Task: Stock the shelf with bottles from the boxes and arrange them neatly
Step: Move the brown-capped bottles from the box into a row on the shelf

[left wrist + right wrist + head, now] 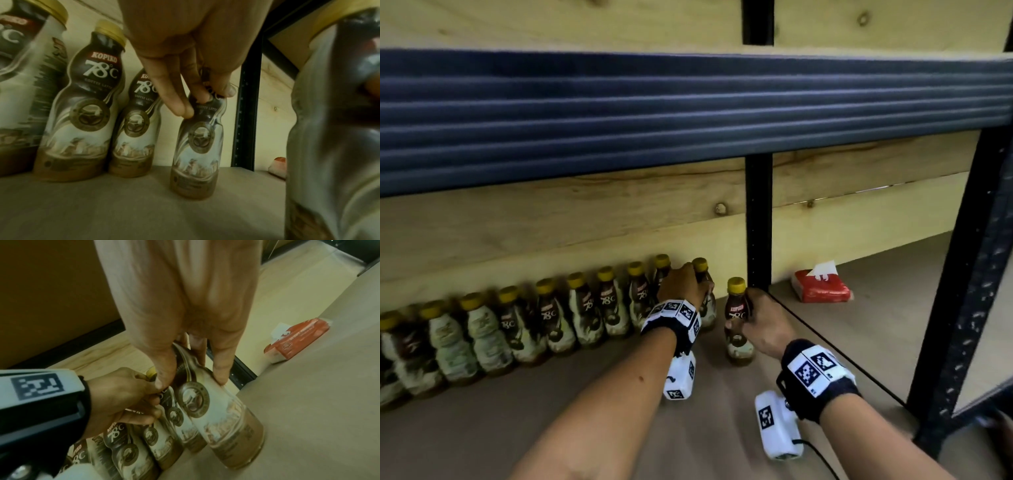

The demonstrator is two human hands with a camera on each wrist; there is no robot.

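A row of several coffee bottles [551, 318] with gold caps stands along the wooden back wall of the shelf board [551, 421]. My left hand [683, 284] grips the neck of the bottle [197, 154] at the right end of that row, which stands upright on the board. My right hand [762, 323] holds another bottle [738, 322] by its upper body, a little in front and to the right, near the black upright post [758, 219]. In the right wrist view this bottle [224, 426] shows with thumb and fingers curled round it.
A red tissue pack [822, 289] lies on the neighbouring shelf bay to the right of the post. A blue ribbed shelf edge [688, 113] hangs low overhead. A black perforated frame post [962, 274] stands at the front right.
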